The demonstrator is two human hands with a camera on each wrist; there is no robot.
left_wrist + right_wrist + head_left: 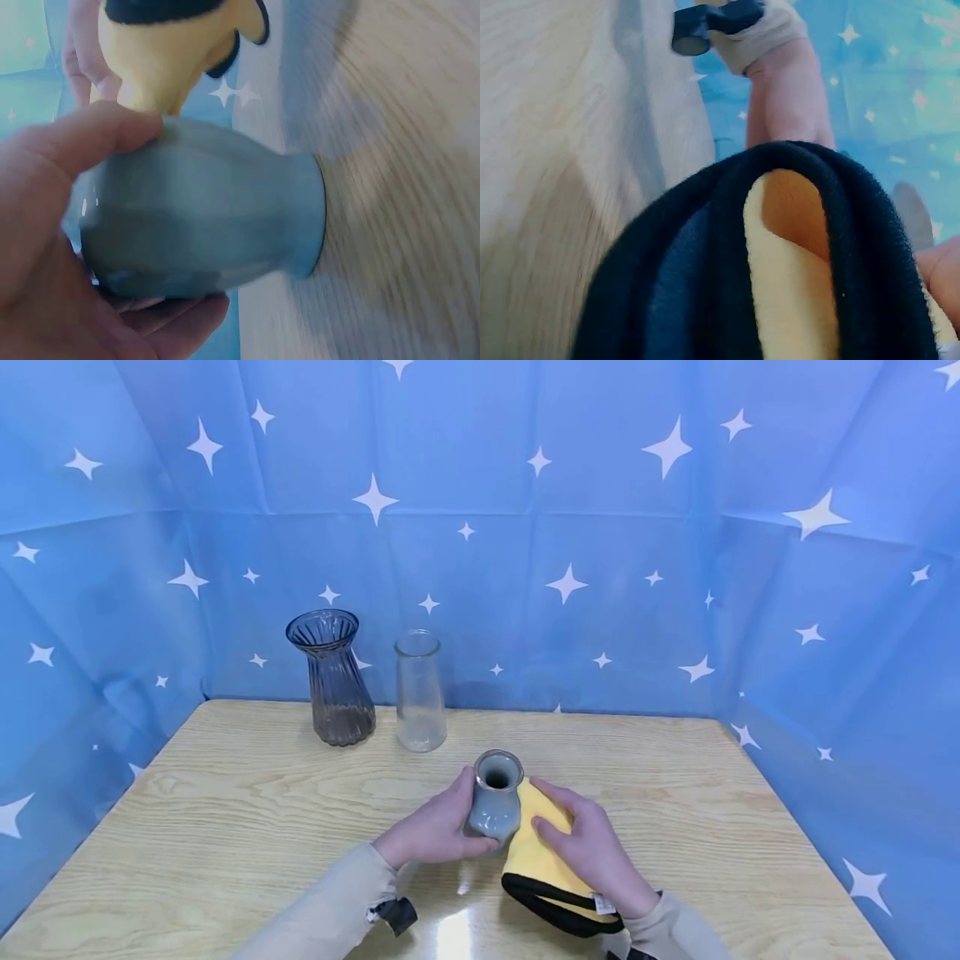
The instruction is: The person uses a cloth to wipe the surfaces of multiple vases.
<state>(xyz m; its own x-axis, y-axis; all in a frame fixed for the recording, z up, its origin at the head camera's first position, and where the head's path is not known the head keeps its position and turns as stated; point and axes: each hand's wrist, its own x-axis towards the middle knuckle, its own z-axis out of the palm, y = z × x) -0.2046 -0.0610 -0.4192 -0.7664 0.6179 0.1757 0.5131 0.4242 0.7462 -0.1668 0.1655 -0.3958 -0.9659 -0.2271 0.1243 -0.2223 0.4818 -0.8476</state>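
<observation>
A small grey-blue glazed vase (495,814) with a brown rim is held near the table's middle. My left hand (442,827) grips it from the left; in the left wrist view the thumb and fingers of the left hand (82,195) wrap the body of the vase (195,214). My right hand (588,843) holds a folded yellow cloth (543,852) with black edging against the vase's right side. The cloth (795,285) fills much of the right wrist view and hides most of that hand.
On the wooden table (247,827), a dark fluted glass vase (341,693) stands at the back left, with a clear glass vase (421,702) to its right. A blue curtain (480,460) with white stars surrounds the back and sides.
</observation>
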